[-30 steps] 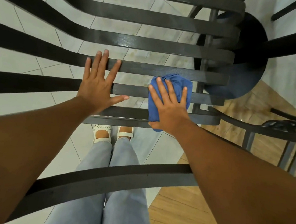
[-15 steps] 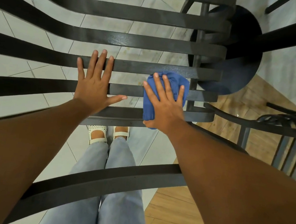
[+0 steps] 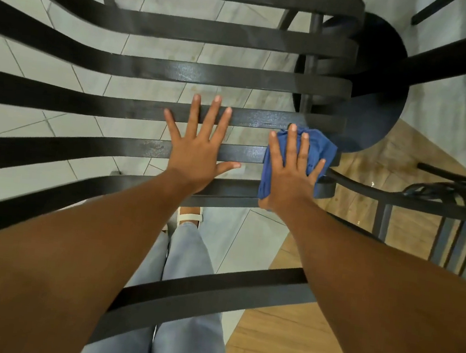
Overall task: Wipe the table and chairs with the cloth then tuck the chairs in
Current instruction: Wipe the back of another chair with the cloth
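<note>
I look straight down through the dark metal slats of a chair seat (image 3: 90,103). My left hand (image 3: 199,158) lies flat on the slats with its fingers spread and nothing in it. Just to its right, my right hand (image 3: 289,179) presses a crumpled blue cloth (image 3: 322,148) onto the slats, close to their right ends. The cloth covers parts of two or three slats, and my palm hides most of it.
A curved rail of the chair (image 3: 214,289) crosses below my forearms, above my jeans and white sandals. A round dark table base (image 3: 375,119) stands on the floor at upper right. Another dark metal chair (image 3: 453,199) is at the right, over wooden flooring.
My right hand has slid the cloth rightwards along the slats, nearer their ends. My left hand has shifted right with it and stays flat on the seat.
</note>
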Tool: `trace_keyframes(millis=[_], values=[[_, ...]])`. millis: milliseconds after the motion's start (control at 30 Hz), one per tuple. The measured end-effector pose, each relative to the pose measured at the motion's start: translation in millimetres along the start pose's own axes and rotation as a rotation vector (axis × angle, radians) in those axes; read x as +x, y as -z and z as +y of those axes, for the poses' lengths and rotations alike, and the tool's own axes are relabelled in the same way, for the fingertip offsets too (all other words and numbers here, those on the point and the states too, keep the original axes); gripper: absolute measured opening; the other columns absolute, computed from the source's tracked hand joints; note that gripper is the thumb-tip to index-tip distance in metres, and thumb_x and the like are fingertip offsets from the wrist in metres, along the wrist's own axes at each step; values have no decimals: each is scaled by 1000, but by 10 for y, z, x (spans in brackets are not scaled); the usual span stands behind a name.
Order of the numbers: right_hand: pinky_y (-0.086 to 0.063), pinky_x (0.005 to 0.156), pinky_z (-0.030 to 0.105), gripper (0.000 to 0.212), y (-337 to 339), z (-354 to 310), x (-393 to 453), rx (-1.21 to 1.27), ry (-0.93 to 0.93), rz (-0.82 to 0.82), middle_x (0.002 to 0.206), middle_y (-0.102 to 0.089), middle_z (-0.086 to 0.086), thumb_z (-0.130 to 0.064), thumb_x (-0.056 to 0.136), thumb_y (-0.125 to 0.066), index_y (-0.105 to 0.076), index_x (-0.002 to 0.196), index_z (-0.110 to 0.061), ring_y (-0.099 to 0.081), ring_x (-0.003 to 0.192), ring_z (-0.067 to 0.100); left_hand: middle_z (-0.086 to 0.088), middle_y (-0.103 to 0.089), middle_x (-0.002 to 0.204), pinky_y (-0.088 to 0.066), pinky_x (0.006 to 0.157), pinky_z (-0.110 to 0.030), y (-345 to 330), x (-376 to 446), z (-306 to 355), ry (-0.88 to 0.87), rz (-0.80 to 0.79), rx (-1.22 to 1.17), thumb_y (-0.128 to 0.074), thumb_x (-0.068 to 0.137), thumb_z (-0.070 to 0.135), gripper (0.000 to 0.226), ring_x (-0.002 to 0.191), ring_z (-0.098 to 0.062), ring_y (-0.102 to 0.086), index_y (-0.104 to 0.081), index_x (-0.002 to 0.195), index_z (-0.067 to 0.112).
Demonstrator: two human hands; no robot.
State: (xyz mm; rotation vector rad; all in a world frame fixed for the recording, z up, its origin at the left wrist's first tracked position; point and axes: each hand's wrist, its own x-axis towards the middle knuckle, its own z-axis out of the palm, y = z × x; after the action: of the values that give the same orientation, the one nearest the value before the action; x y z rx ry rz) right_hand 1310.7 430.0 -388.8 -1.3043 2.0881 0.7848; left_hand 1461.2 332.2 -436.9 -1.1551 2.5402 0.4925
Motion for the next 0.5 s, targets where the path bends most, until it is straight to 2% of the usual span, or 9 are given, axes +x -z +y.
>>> trace_keyframes(millis=[200, 300, 433, 500], values=[[-6, 109, 64, 132, -15, 93, 12, 45, -167, -2, 149, 36, 10, -28, 72, -79, 36, 138, -28, 25, 140, 35, -5, 20, 155, 7, 102, -69, 48, -3, 2, -10, -42, 3, -19, 76, 80, 99, 140, -36, 19, 22, 143, 22], [-11, 109, 65, 115, -27, 12, 4, 119, -293, 45, 152, 31, 11, -9, 82, -69, 27, 144, -27, 21, 141, 36, -5, 25, 154, 8, 104, -66, 105, -17, -54, -28, -80, 4, -23, 80, 77, 96, 139, -34, 23, 24, 144, 24], [-25, 106, 59, 97, 56, 34, 17, 269, -511, 68, 154, 22, 17, -11, 89, -61, 15, 149, -25, 9, 143, 38, -4, 28, 153, 7, 106, -64, 210, -128, -199, -9, -152, -1, -22, 85, 72, 87, 139, -33, 24, 24, 144, 28], [-22, 108, 58, 85, 184, -18, 35, 384, -546, 30, 155, 16, 21, -17, 93, -56, 7, 151, -21, 4, 143, 40, -4, 28, 153, 5, 107, -63, 280, -208, -267, 3, -196, -9, -26, 87, 69, 86, 140, -34, 22, 22, 145, 28]])
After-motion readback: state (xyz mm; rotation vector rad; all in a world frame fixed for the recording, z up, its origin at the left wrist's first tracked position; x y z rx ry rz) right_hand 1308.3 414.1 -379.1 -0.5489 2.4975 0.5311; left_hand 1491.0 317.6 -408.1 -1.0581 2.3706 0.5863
